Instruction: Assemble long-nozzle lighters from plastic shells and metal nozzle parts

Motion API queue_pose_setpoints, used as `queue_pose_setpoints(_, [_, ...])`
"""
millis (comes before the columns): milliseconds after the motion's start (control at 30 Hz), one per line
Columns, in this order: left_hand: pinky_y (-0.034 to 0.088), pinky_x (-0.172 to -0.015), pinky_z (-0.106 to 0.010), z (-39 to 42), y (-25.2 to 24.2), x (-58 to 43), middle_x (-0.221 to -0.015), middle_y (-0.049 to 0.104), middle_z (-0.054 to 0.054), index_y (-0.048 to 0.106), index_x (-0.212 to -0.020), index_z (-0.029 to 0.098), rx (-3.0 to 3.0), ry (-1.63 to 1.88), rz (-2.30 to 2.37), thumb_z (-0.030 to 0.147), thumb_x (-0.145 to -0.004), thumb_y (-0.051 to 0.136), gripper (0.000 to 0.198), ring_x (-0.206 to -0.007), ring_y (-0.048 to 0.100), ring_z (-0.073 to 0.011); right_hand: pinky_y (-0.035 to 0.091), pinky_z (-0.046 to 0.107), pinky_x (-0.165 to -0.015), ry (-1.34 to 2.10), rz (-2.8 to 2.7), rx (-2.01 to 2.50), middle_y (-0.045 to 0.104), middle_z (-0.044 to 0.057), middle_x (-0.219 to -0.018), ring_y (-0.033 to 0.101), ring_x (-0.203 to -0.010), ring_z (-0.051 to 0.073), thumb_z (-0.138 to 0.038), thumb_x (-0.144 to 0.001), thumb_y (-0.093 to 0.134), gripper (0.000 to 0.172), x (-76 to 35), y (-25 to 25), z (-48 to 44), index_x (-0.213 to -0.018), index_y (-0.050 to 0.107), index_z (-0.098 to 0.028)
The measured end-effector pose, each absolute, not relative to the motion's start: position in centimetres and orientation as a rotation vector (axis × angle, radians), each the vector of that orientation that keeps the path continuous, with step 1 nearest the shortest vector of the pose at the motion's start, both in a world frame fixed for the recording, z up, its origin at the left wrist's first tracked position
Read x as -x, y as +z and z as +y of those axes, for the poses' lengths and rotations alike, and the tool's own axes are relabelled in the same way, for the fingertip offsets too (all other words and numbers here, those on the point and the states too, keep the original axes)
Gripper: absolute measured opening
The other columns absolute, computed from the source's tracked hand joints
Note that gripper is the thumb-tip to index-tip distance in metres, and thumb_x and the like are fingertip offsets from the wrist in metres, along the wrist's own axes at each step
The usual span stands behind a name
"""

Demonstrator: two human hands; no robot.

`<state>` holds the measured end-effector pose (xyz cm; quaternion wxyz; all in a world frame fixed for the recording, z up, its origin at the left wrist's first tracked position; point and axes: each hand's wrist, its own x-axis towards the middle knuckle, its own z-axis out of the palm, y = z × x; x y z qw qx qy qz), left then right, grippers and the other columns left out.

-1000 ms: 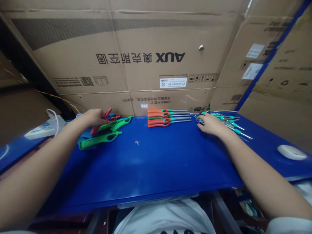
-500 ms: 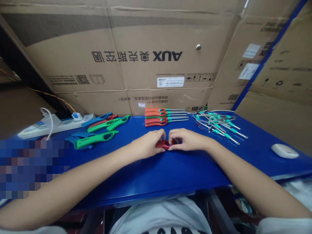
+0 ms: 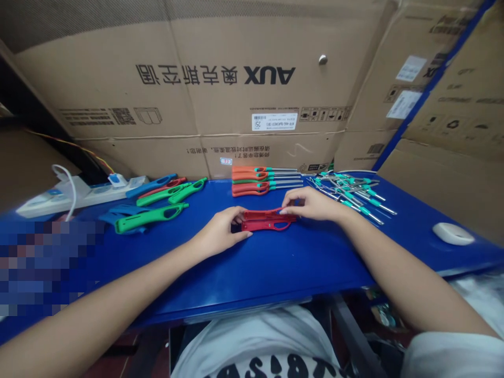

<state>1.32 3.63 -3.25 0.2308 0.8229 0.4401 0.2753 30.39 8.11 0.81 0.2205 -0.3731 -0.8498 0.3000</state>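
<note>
Two red lighter casing halves lie side by side, opened out, near the middle of the blue table. At their left end is my left hand [image 3: 222, 230], fingers on the far half [image 3: 262, 214] and thumb along the near half [image 3: 258, 226]. My right hand [image 3: 317, 203] pinches the right end of the far half between thumb and fingers, partly hiding it. Beyond my hands lies a stack of assembled lighters [image 3: 250, 188] with red and orange handles, one showing green, their metal tubes pointing right.
Metal lighter tubes with teal fittings [image 3: 364, 211] lie heaped at the back right. Green casings [image 3: 151, 217], with blue and red ones, lie left. A power strip [image 3: 35, 208], a white mouse-like object [image 3: 452, 233] and a cardboard wall [image 3: 220, 42] border the table.
The red casing, earlier mostly covered by my hands, now shows as two separated halves. My hands have moved apart, the right one rightward and away from me. The view has shifted slightly.
</note>
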Motion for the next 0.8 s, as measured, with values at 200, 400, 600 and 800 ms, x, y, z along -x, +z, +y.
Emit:
queue_pose_setpoints(200, [0.057,-0.083,-0.037,4.1,-3.5,-1.2,-0.097,0.071,-0.006,0.064,-0.109,0.019,-2.235,0.807,1.254,0.036,-0.077,0.076,0.038,-0.087,0.068,-0.0206,0.042,0.024,-0.056,1.123,-2.384,1.109,0.066,0.002,-0.067,0.054,-0.058,0.012,-0.056,-0.081,0.071,0.042,-30.4,1.0,7.5,-0.082,0.073,-0.014])
queue_pose_setpoints(400, [0.058,-0.081,-0.037,4.3,-3.5,-0.9,-0.097,0.068,-0.006,0.069,-0.106,0.019,-2.327,0.823,1.262,0.041,-0.079,0.074,0.035,-0.084,0.067,-0.0202,0.038,0.024,-0.05,1.116,-2.572,1.203,0.062,0.0,-0.058,0.054,-0.052,0.011,-0.058,-0.075,0.077,0.042,-29.5,0.5,6.8,-0.071,0.069,-0.016])
queue_pose_setpoints(600, [0.055,-0.094,-0.041,3.5,-2.0,-0.8,-0.112,0.065,-0.009,0.072,-0.11,0.021,-2.462,0.749,1.289,0.05,-0.083,0.072,0.04,-0.103,0.066,-0.0264,0.041,0.027,-0.061,0.738,-2.487,1.31,0.071,0.004,-0.073,0.059,-0.066,0.016,-0.062,-0.087,0.061,0.047,-31.4,2.1,7.6,-0.076,0.071,-0.018])
queue_pose_setpoints(800, [0.049,-0.104,-0.042,1.1,-1.2,-2.1,-0.126,0.064,-0.01,0.072,-0.11,0.023,-2.637,0.722,1.05,0.059,-0.089,0.066,0.043,-0.119,0.06,-0.0274,0.045,0.032,-0.068,-0.086,-1.883,2.335,0.074,0.014,-0.099,0.068,-0.088,0.028,-0.039,-0.086,0.061,0.026,-38.8,2.8,10.4,-0.098,0.073,-0.02])
